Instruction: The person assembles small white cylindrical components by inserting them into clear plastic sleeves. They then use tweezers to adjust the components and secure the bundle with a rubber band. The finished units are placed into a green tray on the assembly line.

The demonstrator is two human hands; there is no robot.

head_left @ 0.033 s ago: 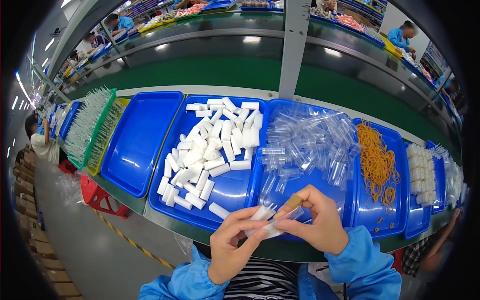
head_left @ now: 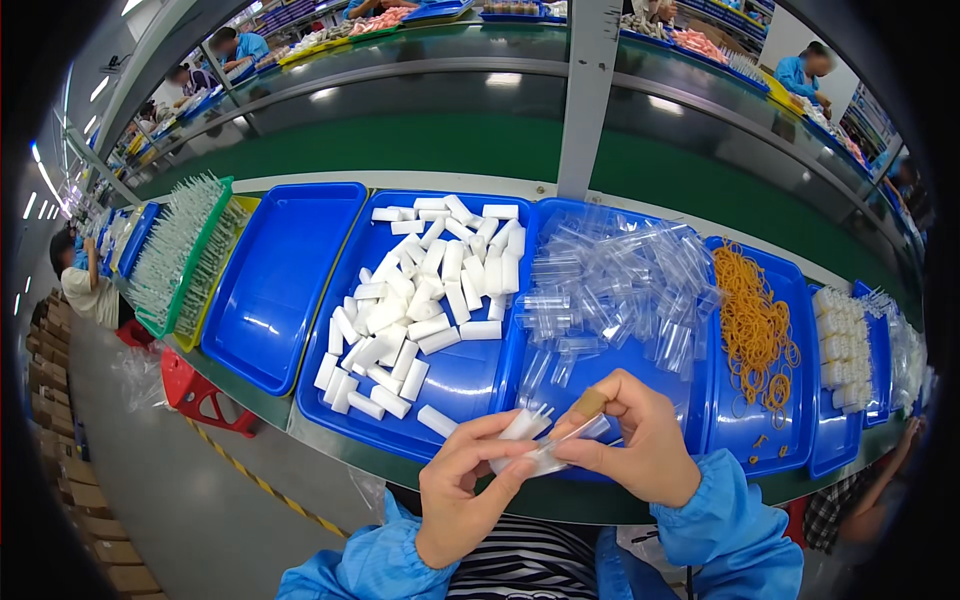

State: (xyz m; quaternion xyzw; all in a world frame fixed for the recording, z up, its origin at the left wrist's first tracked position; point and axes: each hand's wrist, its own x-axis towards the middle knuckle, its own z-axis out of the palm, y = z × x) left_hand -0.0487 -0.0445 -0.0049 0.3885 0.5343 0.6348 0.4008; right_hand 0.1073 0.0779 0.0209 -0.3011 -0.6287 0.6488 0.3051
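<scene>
My left hand [head_left: 462, 485] is closed in a pinch around a white plastic piece [head_left: 522, 427], with thin pale tips showing at its upper right end. Against it, my right hand [head_left: 648, 445] pinches a clear plastic sleeve [head_left: 592, 429] between thumb and fingers. A tan wrap [head_left: 590, 403] covers a fingertip of that hand. The two parts meet between my hands, and fingers hide how far one sits in the other. Just beyond lie a blue tray [head_left: 465, 375] of white blocks [head_left: 400, 290] and another blue tray [head_left: 640, 378] of clear sleeves [head_left: 620, 275].
Yellow-brown rubber bands [head_left: 750, 320] fill a tray on the right, near a stack of white parts [head_left: 845, 345]. At left are a bare blue tray [head_left: 285, 280] and a green tray of thin clear pieces [head_left: 180, 255]. A grey post [head_left: 590, 100] rises behind; a red stool [head_left: 205, 395] stands below.
My right hand and the clear sleeve have shifted very slightly against the white piece. Both hands keep their grip.
</scene>
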